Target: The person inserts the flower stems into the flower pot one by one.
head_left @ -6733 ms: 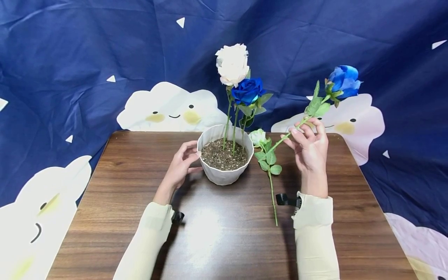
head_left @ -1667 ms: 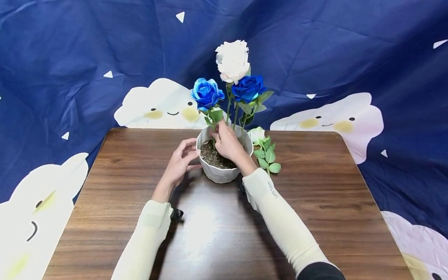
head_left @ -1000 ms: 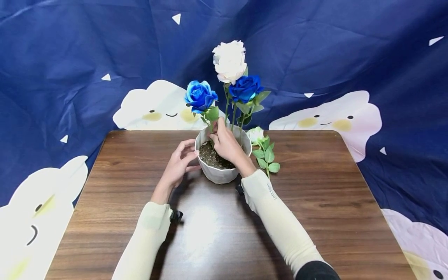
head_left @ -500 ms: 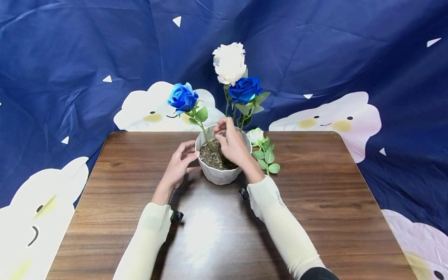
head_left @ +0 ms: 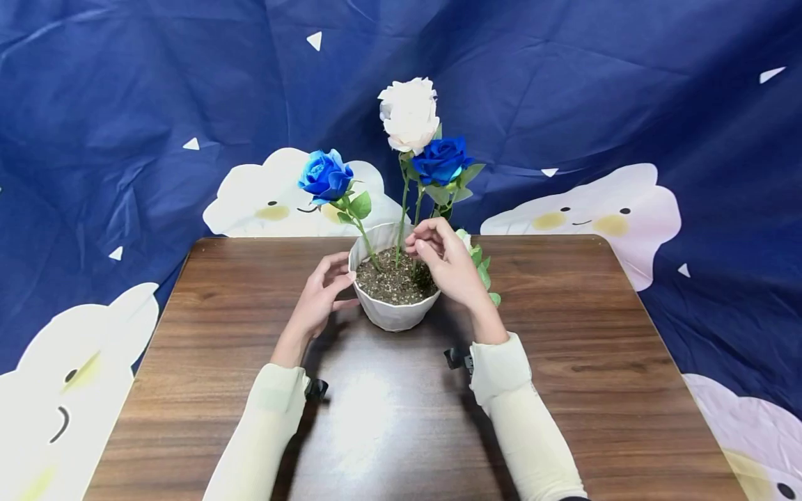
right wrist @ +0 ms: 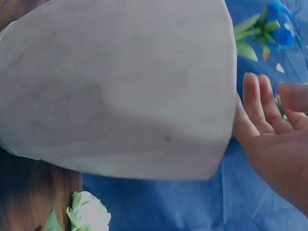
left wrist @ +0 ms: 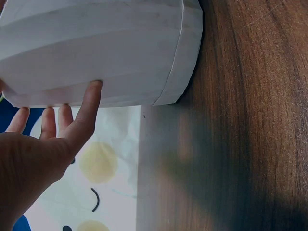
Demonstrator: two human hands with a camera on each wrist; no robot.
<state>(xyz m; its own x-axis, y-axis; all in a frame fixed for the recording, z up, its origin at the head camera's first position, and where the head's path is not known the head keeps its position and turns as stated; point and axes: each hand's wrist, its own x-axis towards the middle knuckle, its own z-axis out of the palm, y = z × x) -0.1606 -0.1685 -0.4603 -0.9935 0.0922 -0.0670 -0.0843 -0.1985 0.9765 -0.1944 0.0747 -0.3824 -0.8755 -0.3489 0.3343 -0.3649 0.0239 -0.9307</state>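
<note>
A white flower pot filled with soil stands on the table. My left hand touches the pot's left side with its fingertips, thumb near the rim; the left wrist view shows the fingers fairly straight along the wall. Over the pot's right rim hovers my right hand, its fingers loosely bent and holding nothing. A lighter blue rose leans left out of the soil. Behind it a tall white rose and a dark blue rose rise from the pot, their stems partly behind the right hand.
Right of the pot a smaller white rose lies on the wooden table, mostly hidden by the right hand in the head view. A blue backdrop with smiling clouds hangs behind the table.
The lighter blue rose, earlier held in the right hand, now stands in the soil, tilted left. My right hand has let go and drawn back right. The left hand has stayed at the pot.
</note>
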